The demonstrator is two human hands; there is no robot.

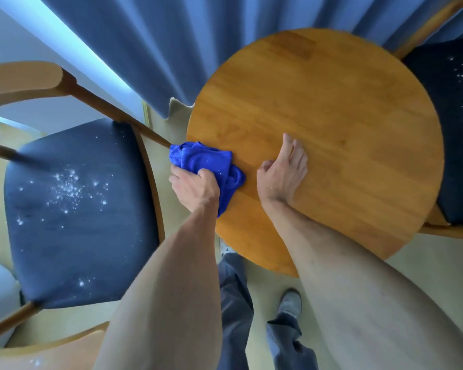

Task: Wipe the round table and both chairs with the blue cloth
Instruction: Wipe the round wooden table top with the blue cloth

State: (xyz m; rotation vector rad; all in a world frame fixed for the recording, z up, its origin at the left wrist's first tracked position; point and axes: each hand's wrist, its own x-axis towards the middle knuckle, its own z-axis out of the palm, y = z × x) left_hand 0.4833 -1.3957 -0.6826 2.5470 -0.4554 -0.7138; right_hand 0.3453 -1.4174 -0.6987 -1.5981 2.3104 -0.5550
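A round wooden table [332, 116] fills the middle right of the view. My left hand [193, 185] grips a bunched blue cloth [206, 164] at the table's left edge, part of the cloth hanging over the rim. My right hand [285, 172] lies flat on the tabletop just right of the cloth, fingers straight. A wooden chair with a dark blue seat [75, 214] stands to the left, its seat speckled with white crumbs. A second chair [455, 102] with the same dark seat and white specks stands at the right, partly under the table.
Blue curtains [150, 44] hang behind the table and the left chair. The floor [425, 276] is pale. My legs and shoes [289, 303] stand close to the table's near edge, between the two chairs.
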